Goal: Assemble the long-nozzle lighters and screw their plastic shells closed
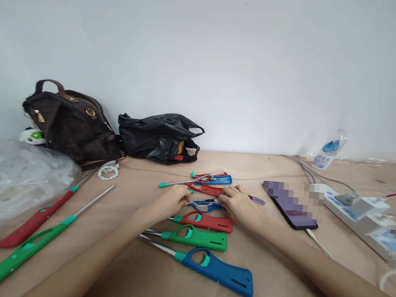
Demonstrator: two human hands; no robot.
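Observation:
Both my hands rest on a tan table among long-nosed gas lighters. My left hand [172,200] is closed around the metal tube end of a red lighter half [206,189]. My right hand [237,204] is closed over the handle end of the same part, beside a small purple fuel capsule [257,200]. A blue open lighter shell [206,206] lies just under my hands. Another blue half [218,180] lies beyond them. Three whole lighters lie in a row nearer me: red [209,222], green [196,238], blue [219,269].
Long red [32,222] and green [14,257] lighters lie at the left by a clear plastic bag [13,179]. A brown handbag [70,122], black plastic bag [159,137] and bead bracelet [108,172] are at the back. A phone [294,212], power strip [357,216] and bottle [330,149] stand right.

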